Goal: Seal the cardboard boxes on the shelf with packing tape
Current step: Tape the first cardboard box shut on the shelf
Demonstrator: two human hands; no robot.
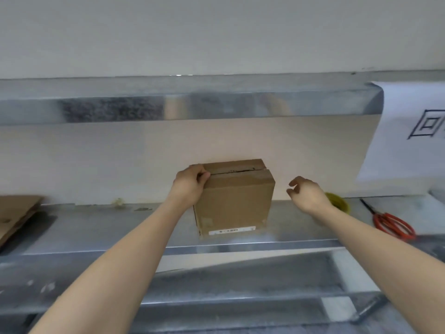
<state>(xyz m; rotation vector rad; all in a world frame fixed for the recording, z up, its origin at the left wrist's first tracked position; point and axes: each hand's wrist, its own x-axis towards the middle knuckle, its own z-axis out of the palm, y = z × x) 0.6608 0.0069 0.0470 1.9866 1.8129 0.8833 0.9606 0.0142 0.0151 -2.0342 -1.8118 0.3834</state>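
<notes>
A small brown cardboard box stands on the metal shelf, its top flaps closed with a dark seam between them. My left hand grips the box's upper left corner, thumb on the top edge. My right hand hovers to the right of the box with loosely curled fingers, holding nothing and not touching the box. Just behind that hand lies a yellow-green roll of tape, partly hidden by it.
Red-handled scissors lie on the shelf at the right. Flattened cardboard sits at the far left. A second metal shelf runs overhead, and a white paper sheet hangs at the right.
</notes>
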